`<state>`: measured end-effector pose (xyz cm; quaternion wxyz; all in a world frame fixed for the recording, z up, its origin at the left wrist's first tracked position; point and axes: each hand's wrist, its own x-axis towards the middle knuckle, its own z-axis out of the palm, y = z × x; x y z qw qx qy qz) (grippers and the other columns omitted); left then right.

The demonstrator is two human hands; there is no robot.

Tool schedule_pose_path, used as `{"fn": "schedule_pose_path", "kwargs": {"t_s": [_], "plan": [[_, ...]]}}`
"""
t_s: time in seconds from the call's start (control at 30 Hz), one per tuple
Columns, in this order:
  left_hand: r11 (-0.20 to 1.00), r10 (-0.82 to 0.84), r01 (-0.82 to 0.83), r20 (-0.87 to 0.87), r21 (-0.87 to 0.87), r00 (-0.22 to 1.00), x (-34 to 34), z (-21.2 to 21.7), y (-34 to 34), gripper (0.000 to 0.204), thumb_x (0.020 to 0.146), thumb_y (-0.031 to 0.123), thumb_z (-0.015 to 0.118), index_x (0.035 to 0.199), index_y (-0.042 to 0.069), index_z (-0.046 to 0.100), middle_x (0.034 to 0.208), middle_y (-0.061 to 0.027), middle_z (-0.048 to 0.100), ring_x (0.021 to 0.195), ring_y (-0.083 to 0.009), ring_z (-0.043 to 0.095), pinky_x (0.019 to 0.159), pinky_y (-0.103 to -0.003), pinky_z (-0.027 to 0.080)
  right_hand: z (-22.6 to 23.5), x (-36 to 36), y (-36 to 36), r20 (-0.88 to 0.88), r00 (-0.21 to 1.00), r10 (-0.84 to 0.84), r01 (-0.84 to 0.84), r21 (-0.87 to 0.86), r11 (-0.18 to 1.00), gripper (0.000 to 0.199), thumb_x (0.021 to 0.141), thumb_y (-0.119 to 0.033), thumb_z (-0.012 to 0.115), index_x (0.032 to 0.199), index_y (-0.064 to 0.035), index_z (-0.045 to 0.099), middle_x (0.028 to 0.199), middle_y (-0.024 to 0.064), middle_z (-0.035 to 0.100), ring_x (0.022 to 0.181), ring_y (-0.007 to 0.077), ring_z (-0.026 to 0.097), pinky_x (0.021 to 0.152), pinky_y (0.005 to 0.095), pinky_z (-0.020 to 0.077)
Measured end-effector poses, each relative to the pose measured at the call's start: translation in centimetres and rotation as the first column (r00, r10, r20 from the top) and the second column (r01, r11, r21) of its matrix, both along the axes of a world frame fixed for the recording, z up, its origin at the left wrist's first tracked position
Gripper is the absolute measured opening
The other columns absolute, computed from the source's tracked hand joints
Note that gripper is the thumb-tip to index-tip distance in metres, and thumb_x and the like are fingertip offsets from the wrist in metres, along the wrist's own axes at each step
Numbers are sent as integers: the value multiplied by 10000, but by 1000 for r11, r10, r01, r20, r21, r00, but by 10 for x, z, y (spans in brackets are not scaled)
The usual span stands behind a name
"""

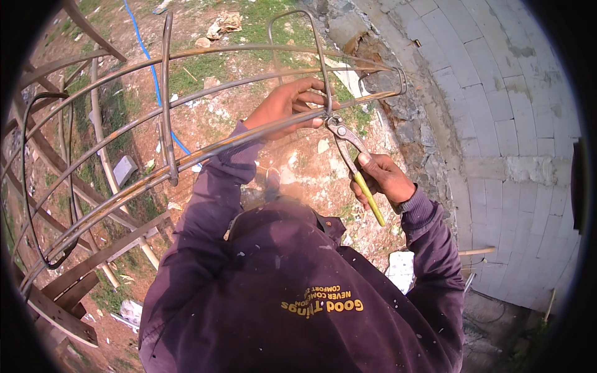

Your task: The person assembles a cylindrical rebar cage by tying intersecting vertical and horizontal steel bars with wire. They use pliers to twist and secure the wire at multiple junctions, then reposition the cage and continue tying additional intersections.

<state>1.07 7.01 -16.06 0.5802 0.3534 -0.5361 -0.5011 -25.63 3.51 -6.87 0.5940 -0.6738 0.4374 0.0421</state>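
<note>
The left hand (287,104) holds the long rusty steel bars (205,149) still while the right hand (380,180) squeezes the yellow-handled metal pincers (349,149) at the bent steel loop (320,62), best kept steady and tight

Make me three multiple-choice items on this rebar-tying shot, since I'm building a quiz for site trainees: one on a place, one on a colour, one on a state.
1. Where do the pincers' jaws meet the steel?
A. At the joint of a long bar and a stirrup, beside the left hand
B. On the blue hose
C. On the block wall

2. What colour is the sleeve on the pincers' handle?
A. Red
B. Yellow
C. Black

3. What is the left hand doing?
A. Hanging free
B. Resting on the wall
C. Gripping the long bar

Answers:
1 A: the pincers bite where the long bar crosses the stirrup.
2 B: a yellow handle shows below the right hand.
3 C: the left hand has its fingers curled around the bar.
</note>
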Motion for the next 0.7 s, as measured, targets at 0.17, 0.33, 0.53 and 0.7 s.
{"fn": "schedule_pose_path", "kwargs": {"t_s": [0.17,0.33,0.53,0.7], "plan": [[997,-81,81,-17,-14,997,-4,0,3,560,841,64,760,1322,24,476,1218,-147,667,1036,-202,671,841,-336,581,36,4,-18,-229,926,300,-353,-247,902,465,775,-272,847,1020,6,566,664,84,596,584,187,623,551,330,481],[999,5,-3,30,-52,1000,-8,7,7,567,858,66,736,1348,9,455,1255,-146,648,1042,-214,668,839,-345,587,71,0,-17,-624,763,169,-638,-769,40,587,752,-192,765,1256,-75,487,955,131,577,845,265,610,719,405,478],[998,65,-65,44,-13,997,-2,11,2,678,849,127,758,1412,-31,415,1243,-190,639,1014,-243,677,808,-357,600,92,21,-53,-837,547,-37,-797,-506,-330,478,886,-224,639,1333,-163,480,990,104,535,921,270,579,785,398,483],[997,66,-63,75,-43,995,-1,7,-1,671,856,127,749,1444,27,439,1243,-194,637,901,-219,700,755,-352,600,129,77,-122,-946,294,134,-812,-321,-488,497,840,-131,658,1310,-175,504,890,108,581,760,298,627,701,423,533]]}}
